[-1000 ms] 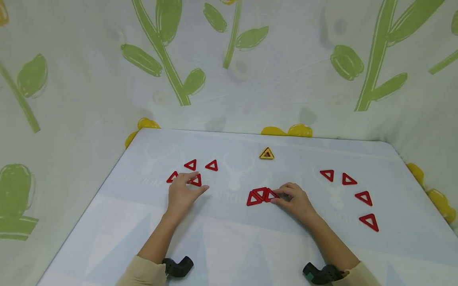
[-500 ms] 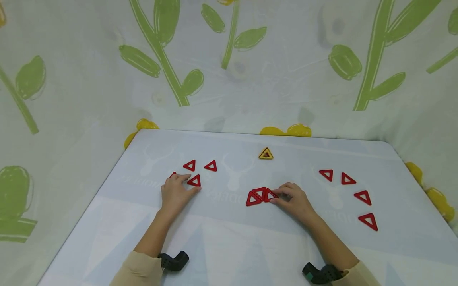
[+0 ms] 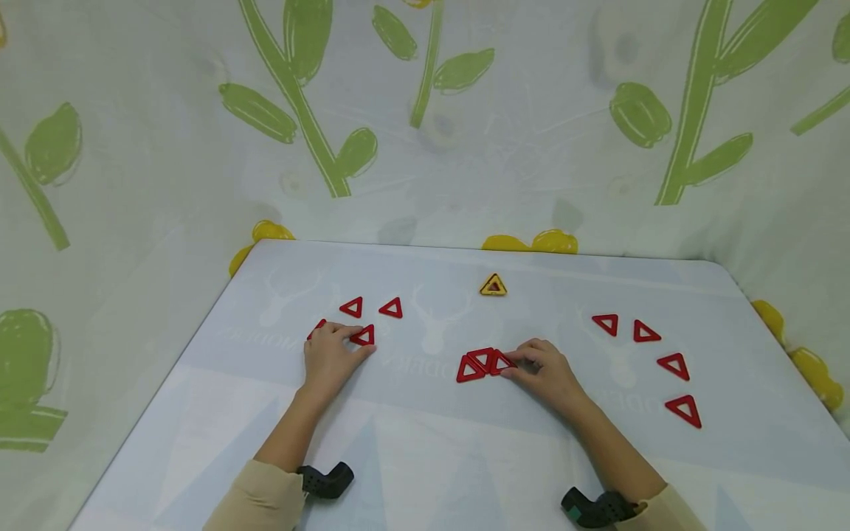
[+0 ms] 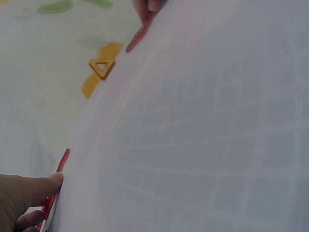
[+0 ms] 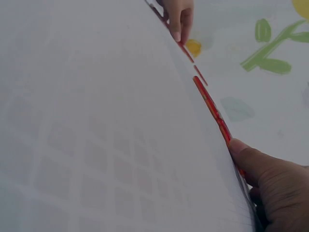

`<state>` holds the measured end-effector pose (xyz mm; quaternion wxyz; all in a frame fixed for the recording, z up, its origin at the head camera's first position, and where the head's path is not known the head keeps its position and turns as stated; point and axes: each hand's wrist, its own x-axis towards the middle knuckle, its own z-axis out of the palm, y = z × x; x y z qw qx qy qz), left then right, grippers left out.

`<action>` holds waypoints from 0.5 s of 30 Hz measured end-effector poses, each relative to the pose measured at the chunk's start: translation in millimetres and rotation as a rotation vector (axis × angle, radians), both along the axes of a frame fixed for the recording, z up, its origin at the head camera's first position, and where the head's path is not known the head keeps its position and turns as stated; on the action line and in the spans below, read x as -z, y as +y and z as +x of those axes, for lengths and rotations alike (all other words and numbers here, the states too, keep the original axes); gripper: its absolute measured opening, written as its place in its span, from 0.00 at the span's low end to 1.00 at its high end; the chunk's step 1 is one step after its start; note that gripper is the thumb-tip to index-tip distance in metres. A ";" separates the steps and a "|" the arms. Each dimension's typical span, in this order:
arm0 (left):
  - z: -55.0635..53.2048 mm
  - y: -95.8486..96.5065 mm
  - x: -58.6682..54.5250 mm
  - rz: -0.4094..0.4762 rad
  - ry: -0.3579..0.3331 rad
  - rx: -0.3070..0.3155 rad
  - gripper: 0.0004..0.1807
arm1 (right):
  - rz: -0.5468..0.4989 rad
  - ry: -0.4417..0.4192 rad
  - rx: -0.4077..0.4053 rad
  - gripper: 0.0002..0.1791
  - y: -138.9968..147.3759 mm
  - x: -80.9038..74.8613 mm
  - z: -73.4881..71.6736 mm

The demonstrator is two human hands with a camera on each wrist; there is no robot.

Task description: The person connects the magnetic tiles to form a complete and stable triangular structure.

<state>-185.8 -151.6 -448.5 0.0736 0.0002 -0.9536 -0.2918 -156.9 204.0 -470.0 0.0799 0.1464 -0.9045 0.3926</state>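
My left hand [image 3: 330, 359] pinches a small red triangular tile [image 3: 371, 335] with an open centre, thumb and index finger at its edges. The left wrist view shows the thumb pressed to this red tile [image 4: 63, 161], seen edge-on. Another red tile [image 3: 319, 325] is partly hidden behind the knuckles. At mid-table my right hand [image 3: 547, 372] pinches the right end tile [image 3: 494, 363] of a joined row of three. The other two, a middle tile [image 3: 481, 351] and a left tile [image 3: 471, 378], lie edge to edge with it.
Two loose red tiles, one nearer [image 3: 361, 307] and one to its right [image 3: 400, 308], lie beyond the left hand. A yellow triangle [image 3: 493, 293] sits near the table's far edge. Several red tiles, such as one tile [image 3: 694, 413], curve along the right side. Patterned cloth [image 3: 531, 162] hangs behind.
My left hand has drawn back a little to the left, and its thumb and finger have closed in on the red tile. The right hand has stayed in place.
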 end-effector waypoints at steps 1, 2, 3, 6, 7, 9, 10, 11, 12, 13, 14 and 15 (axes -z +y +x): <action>-0.6 0.3 0.8 -0.002 0.000 0.001 0.24 | -0.001 0.004 -0.001 0.15 0.0 -0.1 0.0; -0.9 0.9 0.9 -0.004 -0.001 0.004 0.25 | -0.002 0.007 0.001 0.14 -0.2 0.0 -0.1; -1.4 1.4 1.1 -0.006 -0.001 0.007 0.25 | 0.001 0.012 0.000 0.14 -0.2 0.2 -0.3; -2.4 3.5 1.5 -0.010 -0.002 0.010 0.25 | 0.002 0.015 0.005 0.15 -0.5 0.1 -0.4; -2.5 4.2 1.6 -0.011 -0.002 0.011 0.25 | 0.005 0.016 0.007 0.15 -0.5 -0.1 -0.4; -2.4 6.0 1.0 -0.013 -0.010 0.013 0.25 | 0.007 0.015 0.007 0.15 -0.7 -0.5 -0.3; -2.3 6.9 0.7 -0.010 -0.019 0.013 0.25 | 0.007 0.010 0.009 0.15 -0.8 -0.8 -0.2; -2.3 7.8 0.3 -0.009 -0.031 0.015 0.25 | 0.008 0.009 0.011 0.15 -0.8 -1.0 -0.2; -2.1 8.6 -0.3 -0.008 -0.041 0.016 0.25 | 0.009 0.005 0.012 0.15 -0.7 -1.1 -0.2; -2.0 9.4 -0.7 -0.010 -0.049 0.017 0.25 | 0.009 0.000 0.012 0.15 -0.6 -1.0 -0.2; -2.0 10.1 -1.3 -0.011 -0.058 0.018 0.25 | 0.010 -0.005 0.012 0.15 -0.4 -0.9 -0.2; -2.0 10.9 -1.9 -0.012 -0.065 0.018 0.25 | 0.013 -0.007 0.013 0.15 -0.3 -0.6 -0.2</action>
